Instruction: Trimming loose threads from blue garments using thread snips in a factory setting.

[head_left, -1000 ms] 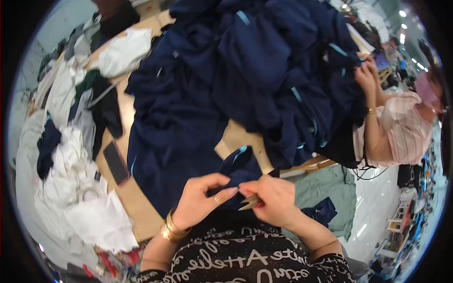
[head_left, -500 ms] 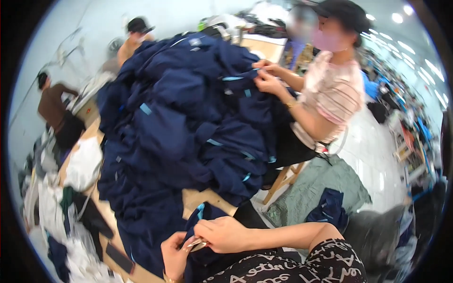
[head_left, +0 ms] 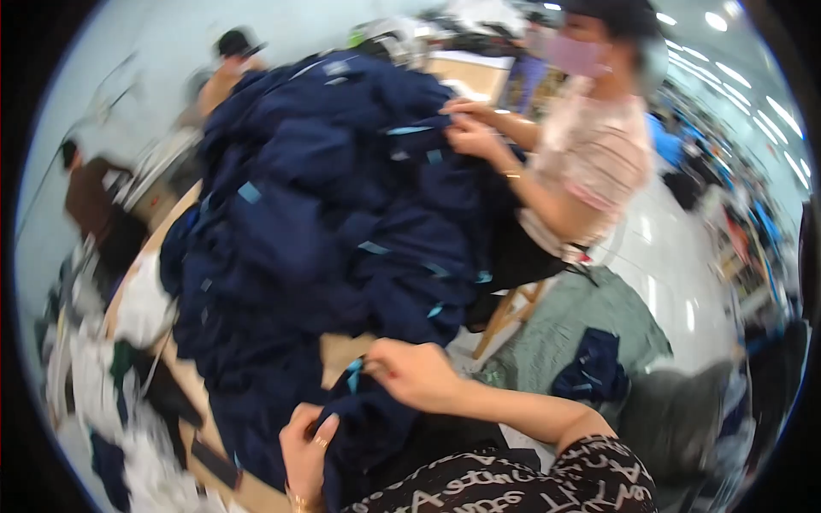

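Note:
A navy garment (head_left: 369, 432) with a light-blue trim strip (head_left: 353, 374) is held up in front of me at the lower middle. My left hand (head_left: 305, 445) is closed on its left edge, the thumb lying over the cloth. With fingers pinched together, my right hand (head_left: 412, 374) grips it at the top end of the strip. Motion blur and the curled fingers hide whether the right hand also holds a tool. Just beyond my hands rises a large heap of navy garments (head_left: 299, 231) with light-blue trims.
Across the heap at right, a masked co-worker (head_left: 590, 154) handles a navy piece. A wooden tabletop (head_left: 344, 352) shows beside the heap. White cloth (head_left: 141, 295) and a dark flat object (head_left: 215, 462) lie left. On the floor at right are a grey-green sheet (head_left: 564, 329) and a navy bundle (head_left: 592, 366).
My right hand has lifted away from my left, up to the light-blue strip. The shiny metal tool seen at its fingers earlier no longer shows. The view has shifted slightly.

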A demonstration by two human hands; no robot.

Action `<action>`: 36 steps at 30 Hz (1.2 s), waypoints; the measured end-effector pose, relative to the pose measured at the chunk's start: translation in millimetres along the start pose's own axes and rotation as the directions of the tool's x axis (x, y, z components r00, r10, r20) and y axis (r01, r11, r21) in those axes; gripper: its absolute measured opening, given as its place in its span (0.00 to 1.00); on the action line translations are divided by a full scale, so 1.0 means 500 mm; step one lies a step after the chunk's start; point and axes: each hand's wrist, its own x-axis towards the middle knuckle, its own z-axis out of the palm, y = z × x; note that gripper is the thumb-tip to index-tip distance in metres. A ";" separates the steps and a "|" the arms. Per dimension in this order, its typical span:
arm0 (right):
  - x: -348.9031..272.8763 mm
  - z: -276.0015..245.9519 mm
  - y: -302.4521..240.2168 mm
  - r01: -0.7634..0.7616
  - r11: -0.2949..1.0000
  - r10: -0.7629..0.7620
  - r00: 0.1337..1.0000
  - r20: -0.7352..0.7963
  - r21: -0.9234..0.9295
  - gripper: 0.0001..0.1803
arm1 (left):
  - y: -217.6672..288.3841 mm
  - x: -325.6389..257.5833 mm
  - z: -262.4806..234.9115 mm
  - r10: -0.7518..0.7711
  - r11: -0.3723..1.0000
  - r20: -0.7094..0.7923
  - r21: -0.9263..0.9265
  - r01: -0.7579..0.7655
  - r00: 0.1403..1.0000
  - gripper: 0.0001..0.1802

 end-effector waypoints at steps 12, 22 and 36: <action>0.064 0.014 -0.024 -0.587 0.647 -0.032 0.617 0.786 0.487 0.08 | 0.051 0.017 -0.048 -0.100 0.990 0.228 -0.071 0.119 0.968 0.09; 0.092 0.010 -0.077 -0.700 0.586 0.196 0.612 0.766 0.409 0.09 | 0.037 0.027 -0.078 -0.182 0.889 0.308 -0.354 0.290 0.934 0.09; 0.076 0.027 -0.090 -0.562 0.706 0.181 0.731 0.658 0.430 0.07 | 0.013 0.019 -0.083 -0.137 0.876 0.330 -0.400 0.270 0.934 0.10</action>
